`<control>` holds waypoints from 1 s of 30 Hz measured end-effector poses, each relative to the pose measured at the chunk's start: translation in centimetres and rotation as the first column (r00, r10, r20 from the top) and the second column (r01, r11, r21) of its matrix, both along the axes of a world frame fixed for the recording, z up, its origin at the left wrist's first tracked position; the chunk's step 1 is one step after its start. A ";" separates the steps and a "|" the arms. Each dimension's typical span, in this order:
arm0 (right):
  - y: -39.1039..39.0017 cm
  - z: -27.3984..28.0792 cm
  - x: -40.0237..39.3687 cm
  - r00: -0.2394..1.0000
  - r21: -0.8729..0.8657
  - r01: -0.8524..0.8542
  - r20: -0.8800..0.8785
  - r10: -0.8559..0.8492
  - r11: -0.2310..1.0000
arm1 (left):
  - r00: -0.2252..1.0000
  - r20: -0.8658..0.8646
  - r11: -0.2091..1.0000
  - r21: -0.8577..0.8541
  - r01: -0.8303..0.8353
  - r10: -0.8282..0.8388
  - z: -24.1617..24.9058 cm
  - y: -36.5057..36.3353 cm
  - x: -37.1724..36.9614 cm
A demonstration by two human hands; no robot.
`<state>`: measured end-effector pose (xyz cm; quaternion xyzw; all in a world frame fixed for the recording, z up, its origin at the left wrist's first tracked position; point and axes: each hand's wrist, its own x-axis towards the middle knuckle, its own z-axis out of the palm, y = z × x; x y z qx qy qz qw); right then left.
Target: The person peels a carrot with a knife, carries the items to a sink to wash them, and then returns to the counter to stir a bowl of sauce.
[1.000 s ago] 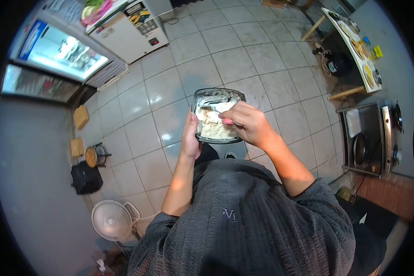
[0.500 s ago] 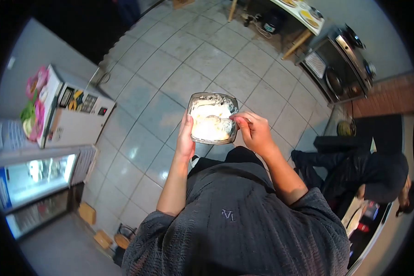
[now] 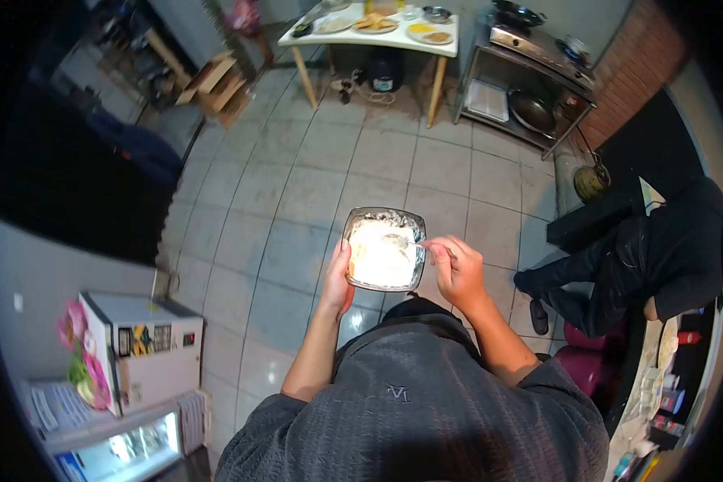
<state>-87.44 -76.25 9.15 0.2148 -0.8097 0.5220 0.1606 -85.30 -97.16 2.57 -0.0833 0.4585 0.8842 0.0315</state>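
Over the tiled floor, in front of my body, a squarish glass bowl (image 3: 420,269) is held up, with a bright white creamy mixture (image 3: 377,261) inside. My left hand (image 3: 339,277) grips the bowl's left side, thumb at the rim. At the right rim, my right hand (image 3: 460,273) pinches the handle of a spoon (image 3: 397,241). The spoon's bowl end rests in the mixture. Glare washes out much of the mixture's surface.
A white table (image 3: 361,37) with plates of food stands at the back, beside a metal stove stand (image 3: 530,53). An open cardboard box (image 3: 217,87) lies farther left. Another person (image 3: 659,249) bends over a counter at right. A white freezer (image 3: 161,353) is at left.
The view has tilted up and turned, bringing in the whole table and the cardboard box. Both hands keep their hold, and the spoon stays in the mixture.
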 end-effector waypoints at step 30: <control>27.7 -2.6 -37.8 0.700 -0.357 0.522 0.698 -0.151 0.775 | 0.872 0.077 0.875 0.069 0.480 -0.484 -0.2 27.4 -55.1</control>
